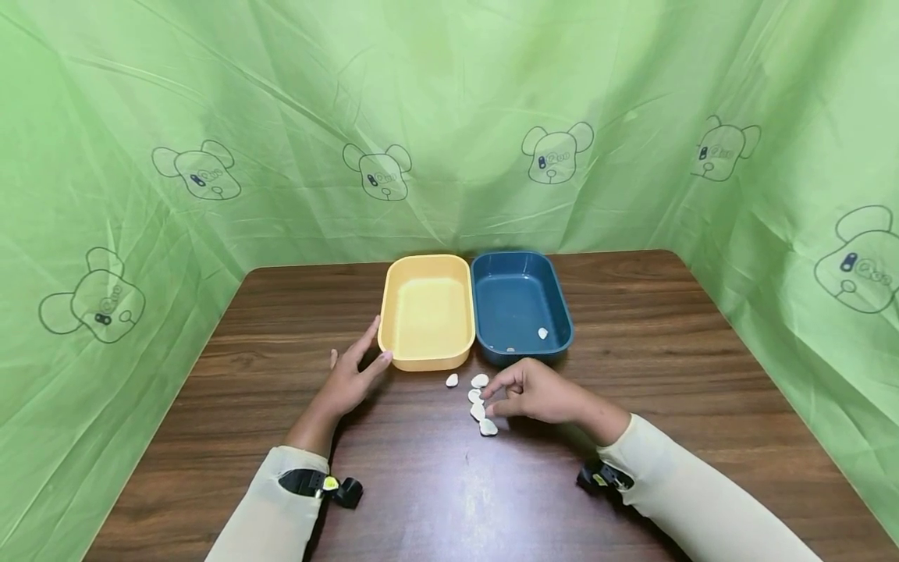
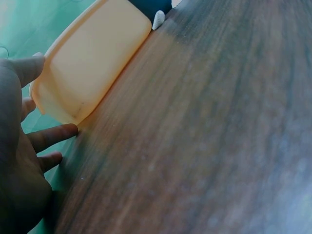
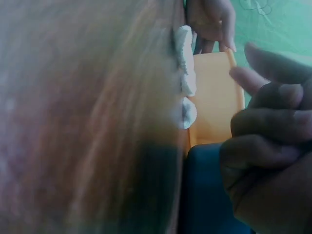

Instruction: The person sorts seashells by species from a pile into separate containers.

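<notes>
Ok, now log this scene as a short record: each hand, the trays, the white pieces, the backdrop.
Left hand: fingers spread, touching yellow tray
Right hand: finger and thumb beside white pieces; whether one is held is unclear
Tray layout: yellow tray left, blue tray right
On table: five visible, four in a rough column, one apart to the left
In blue tray: one white piece by the near right corner
Backdrop: green sheet with animal-head outlines

One distant, two close viewpoints

Head view: from above, facing forward and down over the wooden table (image 1: 632, 343). Left wrist view: low and tilted, close beside the left hand (image 1: 346, 381), facing the yellow tray (image 1: 428, 312). Right wrist view: low, rolled sideways, close to the right hand (image 1: 541, 392), facing the left hand. Both wrist views share the yellow tray.
</notes>
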The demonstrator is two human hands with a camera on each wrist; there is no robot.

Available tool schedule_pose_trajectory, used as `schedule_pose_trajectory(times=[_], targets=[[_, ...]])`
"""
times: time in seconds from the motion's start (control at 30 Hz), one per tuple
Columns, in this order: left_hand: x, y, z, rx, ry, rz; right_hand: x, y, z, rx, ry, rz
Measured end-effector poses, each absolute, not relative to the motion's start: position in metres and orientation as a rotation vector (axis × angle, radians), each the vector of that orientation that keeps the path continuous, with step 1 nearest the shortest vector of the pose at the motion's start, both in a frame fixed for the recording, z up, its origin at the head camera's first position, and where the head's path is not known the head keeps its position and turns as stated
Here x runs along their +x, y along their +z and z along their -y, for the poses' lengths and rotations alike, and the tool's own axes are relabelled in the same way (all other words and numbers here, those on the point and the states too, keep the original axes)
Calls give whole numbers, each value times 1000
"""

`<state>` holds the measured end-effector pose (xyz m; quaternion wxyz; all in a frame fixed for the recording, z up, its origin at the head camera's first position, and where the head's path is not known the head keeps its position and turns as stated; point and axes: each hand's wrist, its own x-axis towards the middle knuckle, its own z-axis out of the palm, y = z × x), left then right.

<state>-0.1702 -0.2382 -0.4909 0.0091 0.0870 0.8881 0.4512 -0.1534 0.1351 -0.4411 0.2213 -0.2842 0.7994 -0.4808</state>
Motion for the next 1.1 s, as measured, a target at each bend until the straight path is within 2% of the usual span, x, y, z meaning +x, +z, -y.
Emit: schedule_pose_trajectory(times=[0.17,0.63,1.1], targets=[[-170,-490,238,272,1414,-2771,-158,-447,-138,-841,-1283,-2208],[-171,-490,238,268,1410,-2771,-155,-468,-139,-751,-1313,-2165],[-171,-491,237,264,1408,-2770,-144,-472,-140,-713,-1326,-2228]])
